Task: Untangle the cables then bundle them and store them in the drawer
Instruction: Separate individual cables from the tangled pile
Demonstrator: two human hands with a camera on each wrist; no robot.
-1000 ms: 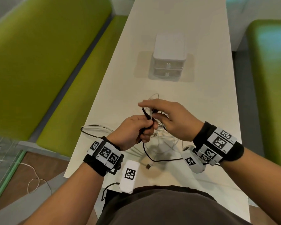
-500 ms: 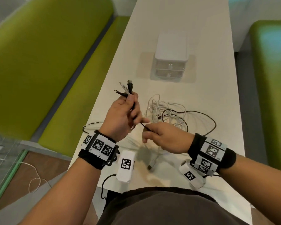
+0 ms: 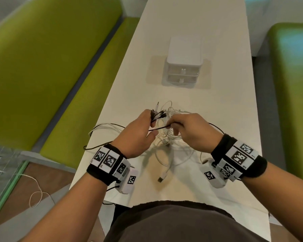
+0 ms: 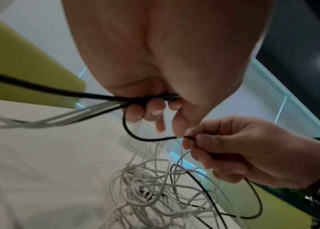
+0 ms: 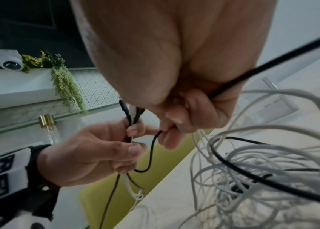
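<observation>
A tangle of white cables (image 3: 168, 142) lies on the white table (image 3: 191, 23), just beyond my hands. My left hand (image 3: 151, 119) grips a bunch of black and white cable ends (image 3: 158, 114), whose plugs stick out past the fingers. My right hand (image 3: 172, 125) pinches a black cable (image 3: 158, 128) that spans the short gap between the hands. In the left wrist view the black cable (image 4: 145, 137) loops from my left hand (image 4: 151, 111) to the right hand (image 4: 192, 142). A white drawer unit (image 3: 184, 63) stands farther back with both drawers closed.
Black and white cable loops (image 3: 101, 130) reach the table's left edge. A white USB plug (image 3: 162, 178) lies near the front edge. Green benches (image 3: 51, 58) run along both sides. Another white cable (image 3: 35, 194) lies on the floor at the left.
My left hand has lowered the bunch of plugs and brought it toward the right hand. The right hand has moved up and away from me, still pinching the black cable.
</observation>
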